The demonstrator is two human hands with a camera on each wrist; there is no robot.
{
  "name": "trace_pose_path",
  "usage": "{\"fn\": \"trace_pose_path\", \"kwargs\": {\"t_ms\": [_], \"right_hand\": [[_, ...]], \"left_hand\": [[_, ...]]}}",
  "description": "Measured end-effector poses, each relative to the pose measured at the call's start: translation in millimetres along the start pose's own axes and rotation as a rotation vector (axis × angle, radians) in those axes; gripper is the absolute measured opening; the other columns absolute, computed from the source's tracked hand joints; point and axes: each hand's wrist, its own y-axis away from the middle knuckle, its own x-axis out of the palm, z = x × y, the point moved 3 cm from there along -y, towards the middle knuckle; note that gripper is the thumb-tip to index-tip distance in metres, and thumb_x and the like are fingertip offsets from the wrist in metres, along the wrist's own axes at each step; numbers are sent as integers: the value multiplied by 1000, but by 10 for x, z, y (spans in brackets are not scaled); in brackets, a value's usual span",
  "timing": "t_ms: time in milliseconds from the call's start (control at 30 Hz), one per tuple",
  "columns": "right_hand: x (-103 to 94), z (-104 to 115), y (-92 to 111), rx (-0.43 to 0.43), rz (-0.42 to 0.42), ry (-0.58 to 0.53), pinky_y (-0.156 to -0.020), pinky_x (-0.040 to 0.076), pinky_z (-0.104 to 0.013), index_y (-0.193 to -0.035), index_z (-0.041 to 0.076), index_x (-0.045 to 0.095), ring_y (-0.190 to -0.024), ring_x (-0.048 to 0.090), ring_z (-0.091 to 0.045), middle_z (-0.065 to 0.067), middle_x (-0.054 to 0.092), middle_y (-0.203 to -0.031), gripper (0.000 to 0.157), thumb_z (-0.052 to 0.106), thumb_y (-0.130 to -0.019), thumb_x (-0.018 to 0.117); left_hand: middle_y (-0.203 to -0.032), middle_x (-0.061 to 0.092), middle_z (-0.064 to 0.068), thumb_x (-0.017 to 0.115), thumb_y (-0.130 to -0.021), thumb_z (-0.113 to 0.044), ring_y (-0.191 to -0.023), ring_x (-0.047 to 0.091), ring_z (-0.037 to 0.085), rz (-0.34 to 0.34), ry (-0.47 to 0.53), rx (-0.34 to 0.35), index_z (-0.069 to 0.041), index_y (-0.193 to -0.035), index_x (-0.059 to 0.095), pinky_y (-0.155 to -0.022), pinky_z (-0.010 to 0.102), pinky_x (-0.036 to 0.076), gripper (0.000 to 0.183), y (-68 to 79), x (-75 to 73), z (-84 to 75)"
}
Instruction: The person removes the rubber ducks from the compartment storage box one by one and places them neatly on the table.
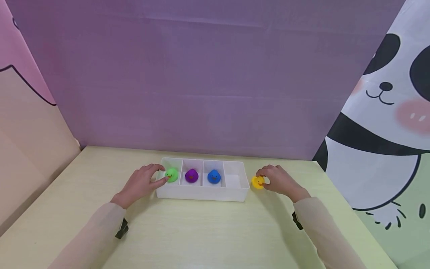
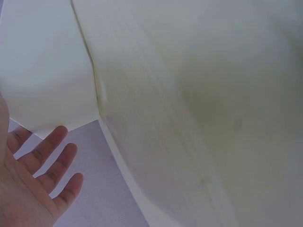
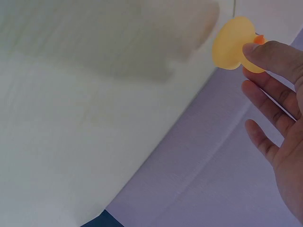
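A white divided tray lies across the table. Inside it, left to right, sit a green toy duck, a purple toy duck and a blue toy duck, each in its own compartment; the rightmost compartment is bare. My left hand is at the tray's left end, thumb and fingers spread beside the green duck; the thumb tip appears close to it, and contact cannot be made out. Just right of the tray, my right hand pinches a yellow toy duck between thumb and fingers.
A pale wooden table carries everything. Behind it hangs a purple cloth backdrop. A panel with a panda drawing flanks the right side, and a pink and beige panel the left.
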Motion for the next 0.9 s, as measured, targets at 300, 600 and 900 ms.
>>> {"fn": "trace_pose_path", "kwargs": {"t_ms": [300, 600, 900], "right_hand": [[141, 13, 37, 10, 23, -5, -74, 41, -41, -96, 11, 66, -84, 56, -19, 0, 66, -94, 29, 7, -69, 77], [164, 31, 35, 20, 28, -9, -77, 42, -43, -98, 11, 66, -89, 57, -21, -1, 65, -96, 30, 6, -69, 76], [171, 24, 39, 26, 27, -9, -79, 42, -45, -99, 11, 66, -92, 57, -22, -1, 65, -97, 31, 5, -69, 76]], "left_hand": [[-109, 64, 5, 60, -84, -41, -82, 58, 20, -1, -4, 12, -14, -109, 60, -75, 41, 45, 36, -14, -4, 5], [-109, 64, 5, 60, -84, -42, -78, 59, 16, 1, 5, 11, -13, -109, 61, -73, 39, 46, 38, -19, 6, 14], [-110, 64, 6, 59, -85, -42, -88, 59, 25, 3, 11, 13, -13, -109, 60, -76, 43, 45, 38, -19, 19, 22]]}}
